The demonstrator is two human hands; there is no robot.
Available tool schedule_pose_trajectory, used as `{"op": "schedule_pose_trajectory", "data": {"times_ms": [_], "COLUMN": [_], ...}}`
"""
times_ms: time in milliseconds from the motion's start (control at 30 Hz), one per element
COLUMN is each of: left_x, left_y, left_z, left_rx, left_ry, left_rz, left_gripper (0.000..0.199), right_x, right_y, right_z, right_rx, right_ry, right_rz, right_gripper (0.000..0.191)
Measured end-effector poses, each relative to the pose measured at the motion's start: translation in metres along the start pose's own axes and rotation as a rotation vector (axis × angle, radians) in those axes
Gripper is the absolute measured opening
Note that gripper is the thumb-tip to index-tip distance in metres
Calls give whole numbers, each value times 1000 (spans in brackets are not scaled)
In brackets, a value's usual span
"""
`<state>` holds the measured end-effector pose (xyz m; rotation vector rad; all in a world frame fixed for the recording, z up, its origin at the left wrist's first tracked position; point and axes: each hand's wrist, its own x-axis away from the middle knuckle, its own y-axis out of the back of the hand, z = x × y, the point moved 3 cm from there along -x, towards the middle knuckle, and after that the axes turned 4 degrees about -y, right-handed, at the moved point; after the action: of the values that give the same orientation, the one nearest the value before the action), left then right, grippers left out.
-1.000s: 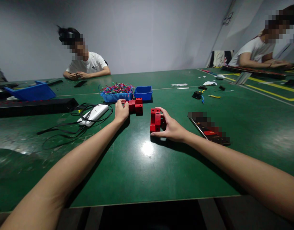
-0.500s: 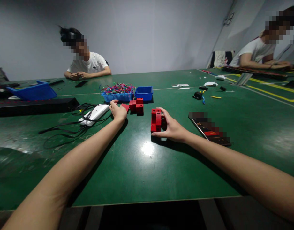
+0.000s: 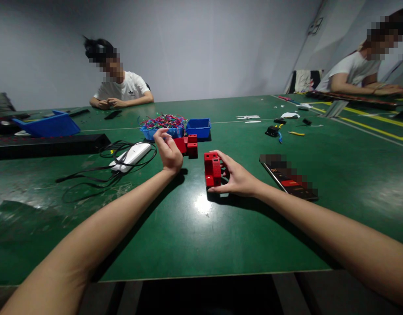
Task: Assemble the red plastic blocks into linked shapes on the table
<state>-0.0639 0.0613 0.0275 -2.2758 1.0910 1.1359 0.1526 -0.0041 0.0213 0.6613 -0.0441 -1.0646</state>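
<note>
My right hand [image 3: 236, 176] grips a red block [image 3: 212, 169] with holes in its top, thumb at the near side and fingers round the far side. The block stands at or just above the green tabletop [image 3: 201, 245]. My left hand [image 3: 169, 153] is raised beside a group of red blocks [image 3: 191, 146], its fingers loosely curled upward and nothing visible in them. Part of that group is hidden behind the left hand. Just behind it sits a blue tray [image 3: 148, 133] heaped with thin coloured wires.
A second blue tray [image 3: 198, 127] stands beside the wire tray. Left lie a white power strip [image 3: 132, 156] with black cables, a long black bar [image 3: 50, 146] and a tilted blue bin [image 3: 48, 124]. Right lies a phone [image 3: 288, 177]. Two people [image 3: 124, 89] sit at the table.
My left hand has moved right and turned, rising in front of the red blocks with fingers curled up. My right hand and its red block have shifted slightly toward me.
</note>
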Motion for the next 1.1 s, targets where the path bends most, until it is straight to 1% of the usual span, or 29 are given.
{"op": "schedule_pose_trajectory", "data": {"times_ms": [67, 100, 167, 233, 367, 467, 567, 667, 733, 800, 867, 933, 1033, 1100], "left_x": [14, 20, 29, 31, 30, 32, 37, 41, 43, 42, 41, 41, 42, 43], "left_y": [-7, -10, -17, -20, -21, -20, -19, -18, -17, -16, -16, -18, -22, -24], "left_z": [-17, -22, -26, -26, -23, -25, -28, -34, -38, -42, -44, -44, -42, -42], "left_rx": [97, 142, 222, 259, 292, 327, 414, 457, 411, 337, 273, 240, 225, 257], "left_ry": [-49, -47, -32, -51, -72, -38, -5, -66, -147, -233, -275, -233, -113, -109], "left_rz": [135, 177, 331, 383, 414, 434, 470, 567, 632, 659, 687, 752, 864, 939], "left_gripper": [19, 19, 19, 21, 26, 30, 34, 37, 39, 44, 53, 61, 65, 67], "right_x": [2, 3, 4, 5, 3, 2, 3, 4, 3, 3, 1, 0, -1, -1], "right_y": [-1, -2, -3, -4, -5, -4, -5, -7, -8, -8, -7, -6, -3, -2], "right_z": [-1, -1, -1, -1, 1, 2, 2, 2, 2, 2, 1, -1, -5, -8], "right_rx": [39, 48, 65, 81, 76, 62, 65, 76, 82, 82, 86, 108, 153, 164], "right_ry": [52, 78, 118, 134, 115, 111, 100, 54, 19, -16, -40, -41, -38, -57], "right_rz": [22, 40, 88, 131, 185, 201, 192, 150, 93, 20, -68, -146, -227, -270], "right_gripper": [106, 106, 106, 106, 106, 99, 95, 95, 96, 97, 95, 91, 89, 91]}}
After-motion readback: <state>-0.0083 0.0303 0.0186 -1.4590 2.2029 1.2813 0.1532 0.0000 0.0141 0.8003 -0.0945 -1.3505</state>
